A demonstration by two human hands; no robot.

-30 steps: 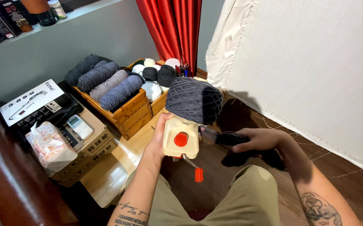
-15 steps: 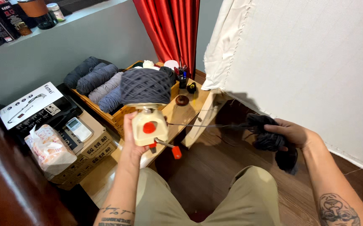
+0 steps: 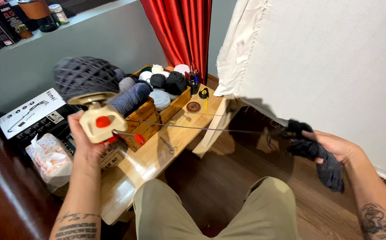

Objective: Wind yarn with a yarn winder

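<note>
Wooden flooring [image 3: 228, 178] fills the lower centre of the view, with a low wooden table [image 3: 157, 155] at 9 o'clock from it and a large white canvas panel [image 3: 326, 66] standing at 2 o'clock. Red curtains [image 3: 181, 31] hang at 12 o'clock behind the table.

The left hand [image 3: 84, 140] is raised above the table's left end, fingers closed around the cream body of a yarn winder [image 3: 99, 124] with a red knob and a red-tipped crank. A wound cake of grey yarn [image 3: 86, 78] sits on top of the winder, at 12 o'clock from the hand (its outline is blurred).

A single strand [image 3: 202, 129] runs taut from the winder toward 3 o'clock, reaching the right hand [image 3: 333, 146]. That hand is partly closed, palm up, holding a loose bundle of dark yarn [image 3: 315, 153] that droops below the fingers. The two hands are well apart.

On the table, a wooden crate [image 3: 146, 118] holds grey, black and white yarn balls, just behind the winder. Small scissors [image 3: 169, 145] lie on the tabletop at 4 o'clock from the crate. A white carton [image 3: 30, 111] and a plastic bag [image 3: 50, 158] sit at 9 o'clock from the left hand.
</note>
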